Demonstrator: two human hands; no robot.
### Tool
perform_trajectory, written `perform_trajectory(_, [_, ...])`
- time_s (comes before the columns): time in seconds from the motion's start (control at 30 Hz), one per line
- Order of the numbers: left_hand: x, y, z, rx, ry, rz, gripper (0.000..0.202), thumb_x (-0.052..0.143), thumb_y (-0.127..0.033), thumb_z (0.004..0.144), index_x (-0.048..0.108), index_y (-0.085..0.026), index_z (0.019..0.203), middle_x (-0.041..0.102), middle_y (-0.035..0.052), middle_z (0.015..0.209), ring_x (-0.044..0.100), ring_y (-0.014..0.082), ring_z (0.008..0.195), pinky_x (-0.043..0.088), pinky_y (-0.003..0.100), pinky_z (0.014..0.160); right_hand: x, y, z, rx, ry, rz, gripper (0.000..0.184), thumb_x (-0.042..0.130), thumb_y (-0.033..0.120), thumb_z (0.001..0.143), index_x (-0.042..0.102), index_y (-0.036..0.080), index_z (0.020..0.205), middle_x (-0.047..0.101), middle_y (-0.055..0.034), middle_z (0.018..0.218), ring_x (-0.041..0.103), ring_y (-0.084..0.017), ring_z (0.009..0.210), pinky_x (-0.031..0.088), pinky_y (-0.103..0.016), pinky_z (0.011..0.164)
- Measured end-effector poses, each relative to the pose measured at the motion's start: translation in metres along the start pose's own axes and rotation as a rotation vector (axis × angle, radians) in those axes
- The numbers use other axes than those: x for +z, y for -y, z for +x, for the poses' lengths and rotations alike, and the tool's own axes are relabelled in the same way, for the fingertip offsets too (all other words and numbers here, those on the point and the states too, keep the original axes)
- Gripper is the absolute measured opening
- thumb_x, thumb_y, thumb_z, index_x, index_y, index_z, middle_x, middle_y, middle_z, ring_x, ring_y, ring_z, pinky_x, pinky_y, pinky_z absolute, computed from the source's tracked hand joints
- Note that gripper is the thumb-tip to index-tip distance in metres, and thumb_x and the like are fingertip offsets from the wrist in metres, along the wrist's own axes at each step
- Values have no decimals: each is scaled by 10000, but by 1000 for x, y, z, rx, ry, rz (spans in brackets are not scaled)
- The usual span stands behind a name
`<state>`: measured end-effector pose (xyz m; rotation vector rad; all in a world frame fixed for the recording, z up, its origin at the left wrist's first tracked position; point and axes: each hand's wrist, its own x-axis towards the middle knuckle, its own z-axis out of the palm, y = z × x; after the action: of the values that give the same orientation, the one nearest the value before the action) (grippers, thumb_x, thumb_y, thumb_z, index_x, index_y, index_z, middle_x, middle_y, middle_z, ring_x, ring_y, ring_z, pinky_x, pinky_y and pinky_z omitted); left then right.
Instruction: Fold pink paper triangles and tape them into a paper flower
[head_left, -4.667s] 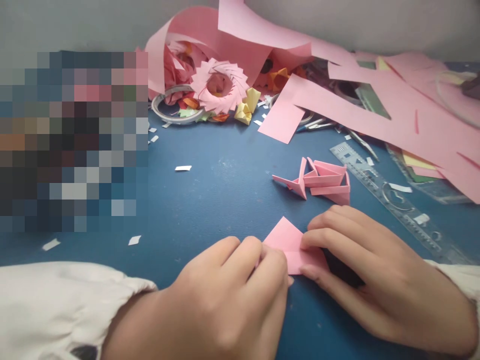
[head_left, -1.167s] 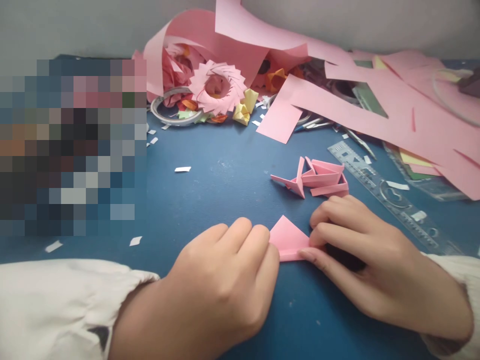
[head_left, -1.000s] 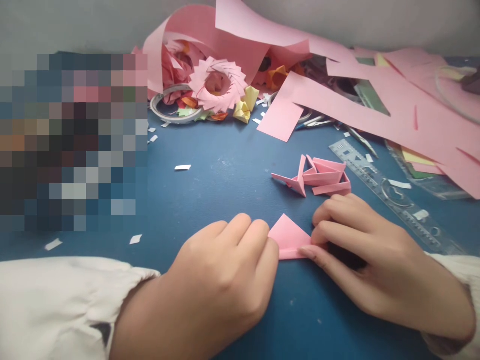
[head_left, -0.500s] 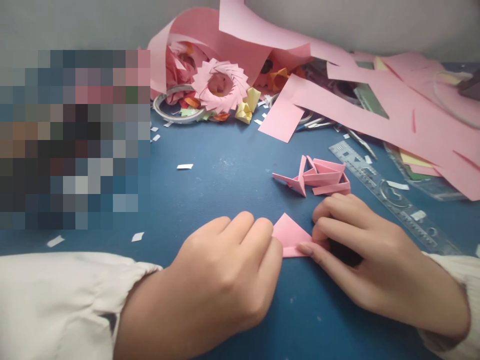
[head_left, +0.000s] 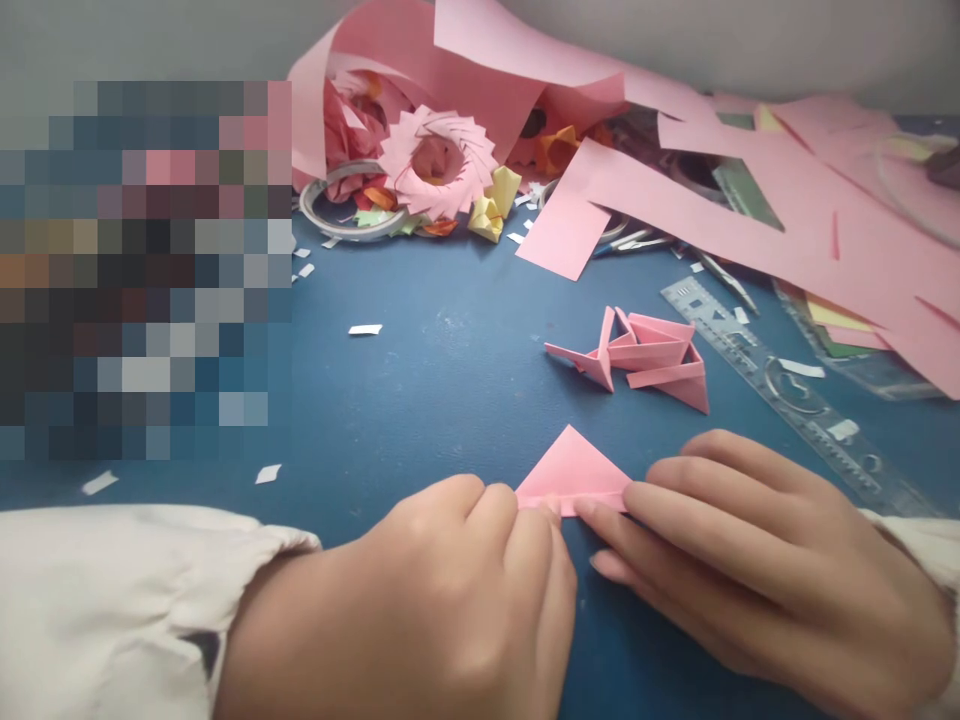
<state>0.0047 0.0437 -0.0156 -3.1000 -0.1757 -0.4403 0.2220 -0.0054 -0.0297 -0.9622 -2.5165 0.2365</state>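
Note:
A pink paper piece (head_left: 571,465), folded to a triangle with a narrow strip turned up along its lower edge, lies flat on the blue table. My left hand (head_left: 442,590) is closed, its curled fingers pinning the paper's lower left part. My right hand (head_left: 765,560) has its fingers stretched out, one fingertip pressing the strip and another touching the right corner. Its thumb sits below the paper, off it. Just beyond stands a small cluster of folded pink paper pieces (head_left: 652,350).
A clear plastic ruler (head_left: 795,400) slants along the right. At the back are a pink paper ring (head_left: 437,163), a tape roll (head_left: 352,232), yellow folded paper (head_left: 493,208) and large pink sheets (head_left: 787,190). White scraps (head_left: 365,329) are scattered about. The left side is pixelated.
My right hand has moved down and straightened its fingers, its thumb leaving the paper. My left hand has shifted slightly down, uncovering the triangle's left side.

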Motion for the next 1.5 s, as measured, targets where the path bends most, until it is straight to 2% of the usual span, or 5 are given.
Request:
perform_trajectory(0.43, [-3, -2, -3, -40, -40, 1, 182, 529, -112, 713, 527, -178, 544, 422, -4, 426, 325, 149, 354, 220, 313, 315, -5, 11, 1, 5, -57, -176, 175, 542, 167, 879, 557, 189, 706, 601, 5, 615, 464, -153, 557, 364, -359, 566])
perform_trajectory(0.63, [-2, -3, -6, -134, -83, 77, 32, 618, -139, 629, 603, -146, 602, 537, 24, 487, 464, 173, 403, 369, 333, 359, -3, 14, -3, 20, -65, -247, 242, 545, 130, 859, 523, 191, 626, 528, -9, 563, 416, -157, 534, 361, -368, 514])
perform_trajectory(0.87, [-8, 1, 0, -147, -197, 167, 125, 552, -212, 804, 629, -115, 782, 634, 38, 648, 581, 201, 573, 417, 342, 459, -10, 9, -7, -71, -74, -249, 88, 562, 67, 829, 604, 144, 824, 608, -22, 731, 555, -185, 695, 414, -407, 662])
perform_trajectory(1.03, [-4, 2, 1, -14, -37, 115, 281, 384, -108, 877, 631, -61, 1002, 681, 118, 984, 635, 271, 898, 502, 414, 752, -10, -2, -4, -76, -55, -203, 55, 561, 106, 839, 580, 106, 890, 632, -66, 749, 540, -206, 729, 407, -402, 641])
perform_trajectory(1.5, [2, -1, -6, 13, -65, 13, 263, 480, -152, 853, 647, -40, 1023, 682, 174, 1039, 651, 333, 959, 581, 371, 608, 3, -6, 6, 76, -9, 36, 144, 466, 24, 822, 571, 121, 818, 598, -84, 782, 529, -193, 744, 441, -360, 645])
